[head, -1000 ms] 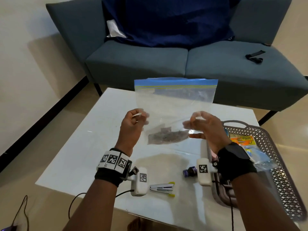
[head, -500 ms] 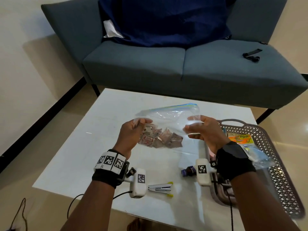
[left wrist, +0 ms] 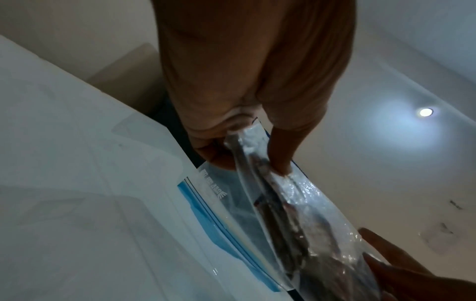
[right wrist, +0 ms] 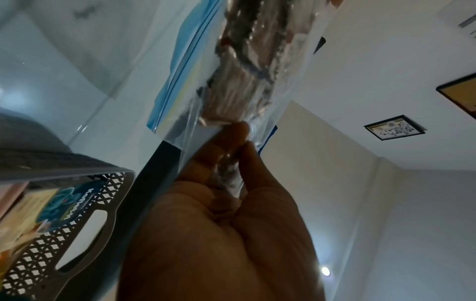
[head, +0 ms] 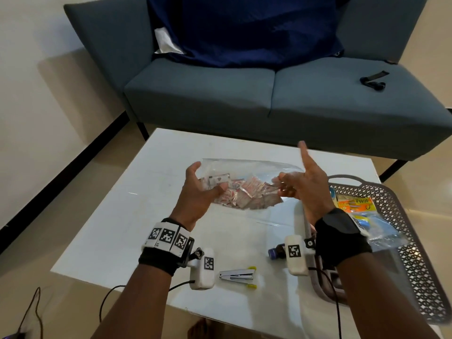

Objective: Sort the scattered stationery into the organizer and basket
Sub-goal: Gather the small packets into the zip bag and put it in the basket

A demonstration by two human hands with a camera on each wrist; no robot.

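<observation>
Head view, left to right. Left hand (head: 199,194) sat center-left of frame, its grip pinching the left end of a clear zip bag (head: 247,172); left wrist view showed thumb and fingers (left wrist: 280,154) clamped on the bag's edge. The bag hung across frame center between both hands, above the white tabletop (head: 122,216), with a pile of small red-and-white packets (head: 247,196) inside. Blue zip strip of the bag showed in both wrist views.

Lower center of frame: a stapler (head: 237,275) lay flat on the tabletop near the front edge, and right of it a small dark bottle (head: 275,252), partly hidden behind the right wrist camera.

Right hand (head: 305,184) sat center-right, grip pinching the bag's right end between thumb and lower fingers; right wrist view confirmed the pinch. Index finger pointed up, off the bag.

Right edge of frame: a grey lattice basket (head: 401,216) on the tabletop with packaged items (head: 359,206) already inside. Pinkish organizer (head: 307,223) stood just left of the basket, mostly hidden by the right arm.

Upper frame: a grey sofa (head: 208,99) behind the tabletop, dark blue cushion (head: 244,28) on it, black strap (head: 373,79) on the seat at upper right.
</observation>
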